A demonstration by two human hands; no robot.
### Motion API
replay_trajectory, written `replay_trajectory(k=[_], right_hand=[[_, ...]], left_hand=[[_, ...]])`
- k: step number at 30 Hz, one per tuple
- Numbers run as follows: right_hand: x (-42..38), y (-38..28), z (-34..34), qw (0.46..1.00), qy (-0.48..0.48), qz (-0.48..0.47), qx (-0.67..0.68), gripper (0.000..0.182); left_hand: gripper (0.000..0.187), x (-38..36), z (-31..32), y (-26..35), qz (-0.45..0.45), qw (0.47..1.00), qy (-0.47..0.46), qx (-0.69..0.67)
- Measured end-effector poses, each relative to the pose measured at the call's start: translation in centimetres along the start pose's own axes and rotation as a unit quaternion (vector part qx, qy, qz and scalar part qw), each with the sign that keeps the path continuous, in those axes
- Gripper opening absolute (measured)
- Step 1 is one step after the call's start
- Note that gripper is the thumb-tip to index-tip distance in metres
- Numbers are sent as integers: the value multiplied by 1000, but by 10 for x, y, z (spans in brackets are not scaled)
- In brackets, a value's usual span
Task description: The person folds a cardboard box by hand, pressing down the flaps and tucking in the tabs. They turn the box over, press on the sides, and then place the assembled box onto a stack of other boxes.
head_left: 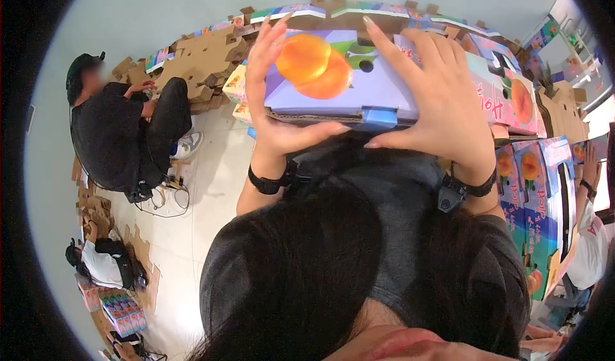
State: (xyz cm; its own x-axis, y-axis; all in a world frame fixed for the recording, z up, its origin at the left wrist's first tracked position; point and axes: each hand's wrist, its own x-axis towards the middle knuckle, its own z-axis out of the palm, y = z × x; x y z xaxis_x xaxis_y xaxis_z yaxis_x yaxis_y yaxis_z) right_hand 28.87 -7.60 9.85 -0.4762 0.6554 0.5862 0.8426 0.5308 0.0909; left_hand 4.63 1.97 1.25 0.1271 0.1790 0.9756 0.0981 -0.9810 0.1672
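Note:
A lilac cardboard box (378, 92) printed with orange fruit and green leaves is held in front of my chest. My left hand (272, 98) presses against its left side, with the fingers stretched upward and the thumb along the near lower edge. At the box's right side is my right hand (435, 92), its fingers spread over the top and side and its thumb below the near edge. A blue tab (380, 117) shows on the near edge between my thumbs. Both wrists wear black straps.
Printed boxes (528, 194) stand at the right, beside a pink and white box (512, 101). Flat brown cardboard (202, 60) lies at the upper left. A seated person in black (112, 130) is at the left, with another person in white (102, 263) below.

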Motion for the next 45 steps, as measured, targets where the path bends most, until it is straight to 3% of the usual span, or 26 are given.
replay_trajectory(k=[5,17,32,36,37,39,41,43,45], right_hand=[[3,-2,2,999,16,-16,-29,117],[4,-3,12,997,49,-15,-56,89],[12,14,15,994,103,-34,-19,84],[-8,26,-39,994,64,-78,51,92],[-18,29,-58,995,65,-69,-2,90],[-40,45,-70,987,114,-14,112,79],[-68,69,-82,987,155,33,18,72],[-100,107,-86,970,225,77,53,65],[-126,140,-96,967,211,104,100,67]], left_hand=[[101,4,2,-3,11,1000,20,1],[73,-2,-2,2,-25,1000,17,5],[58,10,6,-5,-54,998,44,-12],[55,24,11,-14,-67,995,57,-37],[55,25,10,-17,-74,995,60,-42],[54,27,7,-23,-54,997,53,-28],[53,28,10,-21,-54,997,54,-21],[53,28,11,-19,-56,996,56,-37],[53,26,11,-17,-60,995,60,-52]])
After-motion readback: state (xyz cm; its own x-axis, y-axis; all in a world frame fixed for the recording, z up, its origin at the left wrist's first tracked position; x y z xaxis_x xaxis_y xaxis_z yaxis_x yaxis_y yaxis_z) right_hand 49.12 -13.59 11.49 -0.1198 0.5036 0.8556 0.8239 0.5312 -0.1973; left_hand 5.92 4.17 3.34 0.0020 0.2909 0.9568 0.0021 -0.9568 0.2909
